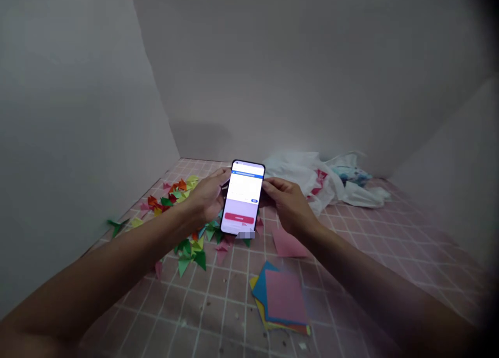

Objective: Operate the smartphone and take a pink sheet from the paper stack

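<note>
A smartphone with a lit screen is held upright, slightly tilted, above the tiled surface. My left hand grips its left edge, with some fingers hidden behind it. At the right edge, my right hand has thumb and fingers closed on the phone's side. Beneath and left of the phone lie many folded paper cranes in green, yellow, red and pink. A single pink paper sheet lies below my right hand. Closer to me is a stack of coloured paper, pink on top, with blue and yellow showing underneath.
White plastic bags lie crumpled against the back wall, with red and blue prints on them. Pale walls enclose the pink tiled surface. Small scraps are scattered near the front.
</note>
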The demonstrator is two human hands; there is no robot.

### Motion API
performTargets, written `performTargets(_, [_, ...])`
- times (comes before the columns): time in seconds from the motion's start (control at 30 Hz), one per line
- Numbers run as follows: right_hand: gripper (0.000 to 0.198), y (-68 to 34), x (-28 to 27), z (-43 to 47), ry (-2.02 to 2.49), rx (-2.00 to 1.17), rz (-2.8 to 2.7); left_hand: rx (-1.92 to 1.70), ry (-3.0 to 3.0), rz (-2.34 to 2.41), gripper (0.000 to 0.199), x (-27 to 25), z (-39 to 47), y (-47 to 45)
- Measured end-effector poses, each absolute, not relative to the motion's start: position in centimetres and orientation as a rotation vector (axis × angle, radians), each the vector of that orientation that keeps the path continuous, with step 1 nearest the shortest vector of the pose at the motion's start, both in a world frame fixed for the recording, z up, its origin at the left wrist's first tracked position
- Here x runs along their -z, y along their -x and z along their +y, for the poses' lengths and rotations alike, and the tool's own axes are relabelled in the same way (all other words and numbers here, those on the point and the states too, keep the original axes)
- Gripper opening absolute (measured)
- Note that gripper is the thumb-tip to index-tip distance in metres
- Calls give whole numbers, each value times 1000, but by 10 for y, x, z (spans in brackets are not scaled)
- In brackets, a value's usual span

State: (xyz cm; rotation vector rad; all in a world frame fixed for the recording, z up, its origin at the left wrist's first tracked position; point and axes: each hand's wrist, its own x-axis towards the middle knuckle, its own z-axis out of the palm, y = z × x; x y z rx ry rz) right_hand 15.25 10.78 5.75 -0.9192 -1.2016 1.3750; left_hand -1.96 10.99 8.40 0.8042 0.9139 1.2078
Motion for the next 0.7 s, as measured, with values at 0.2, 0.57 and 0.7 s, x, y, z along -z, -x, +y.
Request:
performTargets(0.2, [21,-164,-48,69,970,-1443,-1193,-1180,-705,899,10,-78,71,11])
performTargets(0.57, [21,-164,-44,55,981,-1479,-1188,-1214,-612,927,12,-73,52,9])
performTargets(0.7, [21,-165,-41,54,979,-1490,-1187,-1223,-631,965,10,-72,51,8])
